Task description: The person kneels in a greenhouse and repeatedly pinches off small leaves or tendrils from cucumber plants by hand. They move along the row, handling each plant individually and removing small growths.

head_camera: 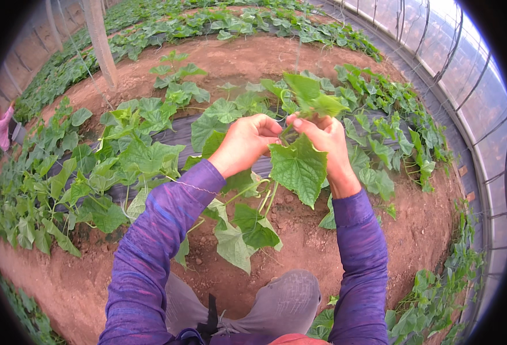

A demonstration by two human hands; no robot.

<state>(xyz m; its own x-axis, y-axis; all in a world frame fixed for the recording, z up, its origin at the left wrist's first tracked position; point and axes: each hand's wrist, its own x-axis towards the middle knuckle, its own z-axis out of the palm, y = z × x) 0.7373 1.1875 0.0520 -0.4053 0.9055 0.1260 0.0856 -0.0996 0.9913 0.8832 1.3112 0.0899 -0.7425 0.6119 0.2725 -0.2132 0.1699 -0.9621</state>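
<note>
A cucumber vine shoot [286, 134] is raised between my two hands above the row in front of me. My right hand [329, 140] grips it near the top with thumb and fingers, just under bright young leaves [309, 92]. From the left, my left hand [251, 140] pinches at the stem with thumb and forefinger; its exact hold is partly hidden. A broad toothed leaf [301, 168] hangs below the fingers, between the wrists. Lower leaves [253, 226] and pale stalks droop over the soil. A thin string [191, 186] crosses my left sleeve.
Black plastic mulch film [184, 131] runs under the row. Leafy vines [145, 157] crowd the left, with more vines [378, 151] at right. A post [100, 43] rises at upper left. A co-worker [4, 127] is at far left. The greenhouse film wall [486, 116] curves along the right.
</note>
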